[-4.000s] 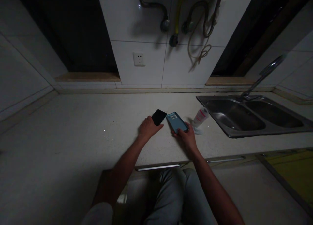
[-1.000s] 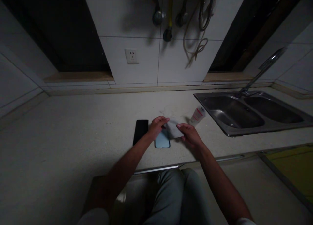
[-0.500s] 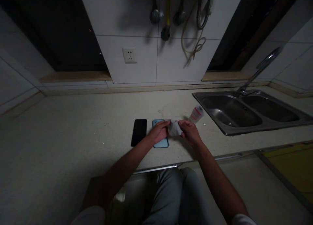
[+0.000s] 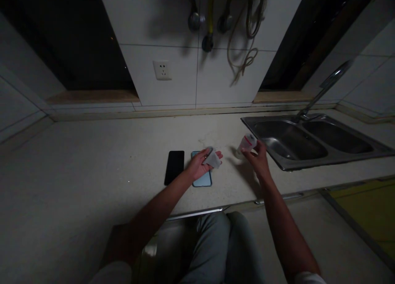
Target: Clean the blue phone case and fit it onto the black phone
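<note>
My left hand (image 4: 198,165), palm turned up, pinches a pale cloth (image 4: 212,160) under its thumb, above the blue phone case (image 4: 203,181). At two o'clock from it, my right hand (image 4: 258,158) grips the bottle (image 4: 246,144) between thumb and fingers. The black phone (image 4: 174,167) lies at nine o'clock from the case, the sink (image 4: 298,164) at three o'clock from the bottle.

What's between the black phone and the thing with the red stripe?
In the head view, a blue case, partly hidden by the left hand holding a pale sheet.
</note>
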Tool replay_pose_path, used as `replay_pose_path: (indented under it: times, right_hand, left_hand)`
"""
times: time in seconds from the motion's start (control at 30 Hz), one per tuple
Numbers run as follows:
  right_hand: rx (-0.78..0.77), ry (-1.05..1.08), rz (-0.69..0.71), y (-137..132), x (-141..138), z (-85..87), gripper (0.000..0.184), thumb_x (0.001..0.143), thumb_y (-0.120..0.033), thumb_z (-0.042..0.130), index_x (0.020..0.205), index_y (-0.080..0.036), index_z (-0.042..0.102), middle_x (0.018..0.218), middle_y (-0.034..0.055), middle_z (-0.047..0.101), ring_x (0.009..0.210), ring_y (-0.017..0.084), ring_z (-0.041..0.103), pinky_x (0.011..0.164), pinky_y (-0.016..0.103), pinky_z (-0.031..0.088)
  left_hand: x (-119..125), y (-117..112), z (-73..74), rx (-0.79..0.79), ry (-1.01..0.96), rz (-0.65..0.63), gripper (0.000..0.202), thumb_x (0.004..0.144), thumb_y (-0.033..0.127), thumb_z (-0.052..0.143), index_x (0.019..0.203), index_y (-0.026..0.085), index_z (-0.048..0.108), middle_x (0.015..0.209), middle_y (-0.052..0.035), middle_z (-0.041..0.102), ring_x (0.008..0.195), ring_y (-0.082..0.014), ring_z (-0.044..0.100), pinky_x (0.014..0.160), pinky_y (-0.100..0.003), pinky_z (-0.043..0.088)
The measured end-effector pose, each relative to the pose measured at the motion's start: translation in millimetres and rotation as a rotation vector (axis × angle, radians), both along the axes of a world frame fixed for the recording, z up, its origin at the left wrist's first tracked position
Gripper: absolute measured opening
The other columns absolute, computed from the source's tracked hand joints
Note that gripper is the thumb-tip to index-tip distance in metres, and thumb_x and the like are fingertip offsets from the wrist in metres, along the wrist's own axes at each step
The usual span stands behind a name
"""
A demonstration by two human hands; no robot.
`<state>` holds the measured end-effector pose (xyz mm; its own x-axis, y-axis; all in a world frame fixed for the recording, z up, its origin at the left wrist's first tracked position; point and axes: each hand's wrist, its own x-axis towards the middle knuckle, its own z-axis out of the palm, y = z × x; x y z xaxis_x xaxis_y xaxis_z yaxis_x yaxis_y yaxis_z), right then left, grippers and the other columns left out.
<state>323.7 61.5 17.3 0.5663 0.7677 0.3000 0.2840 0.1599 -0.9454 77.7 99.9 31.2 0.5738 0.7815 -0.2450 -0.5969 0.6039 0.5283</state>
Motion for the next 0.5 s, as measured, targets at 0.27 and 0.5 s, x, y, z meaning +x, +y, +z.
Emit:
replay_pose_path:
  times: [0.27, 0.5]
  right_hand:
    - [-0.047, 0.107, 0.042, 26.0, -4.6, 1.9, 0.045, 0.061, -0.044, 0.088, 0.093, -0.018, 0.071, 0.085, 0.0036, 0.073, 0.077, 0.02, 0.066, 0.073, 0.034, 0.054]
    - [0.115, 0.703, 0.405, 17.0, -37.1, 25.8, 0.046, 0.065, -0.043, 0.088, 0.1, -0.02, 0.068, 0.1, 0.0081, 0.078, 0.088, 0.022, 0.074, 0.073, 0.031, 0.061]
  left_hand:
    - [-0.7, -1.4, 4.4, 0.12, 0.079, 0.033, 0.024, 0.072, 0.007, 0.068, 0.089, 0.015, 0.053, 0.107, -0.0177, 0.075, 0.099, -0.0306, 0.074, 0.084, -0.046, 0.06]
    - [-1.2, 1.4, 0.3, 0.18, 0.264, 0.067, 0.035, 0.069, 0.026, 0.071, 0.1, 0.018, 0.057, 0.088, -0.0058, 0.074, 0.051, -0.0131, 0.064, 0.042, -0.021, 0.042]
